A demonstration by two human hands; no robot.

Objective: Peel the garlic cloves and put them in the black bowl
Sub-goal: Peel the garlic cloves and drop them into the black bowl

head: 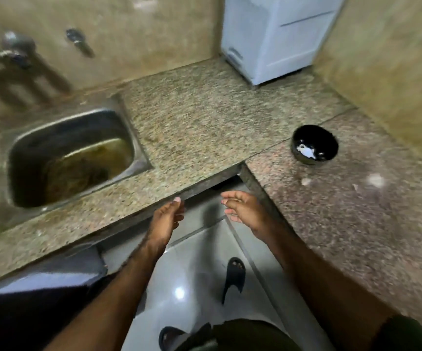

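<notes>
Left hand, right hand: my fingers loosely spread, holding nothing. Black bowl: well apart. Risk: pale scraps, possibly unpeeled garlic, getting missed on the speckled counter.

Two bare forearms are seen, entering from the lower edge of the frame and ending in the left hand and the right hand near the middle. No sleeves, watches, rings or bracelets are worn on either arm as far as can be made out. Pale nails are seen on the fingers of the left hand. Dark olive-green clothing is seen at the lower centre of the frame, and a frayed edge of the same cloth in the lower right corner. Dark open sandals are worn: one is seen low in the centre, the other is partly cut off at the bottom edge.
</notes>
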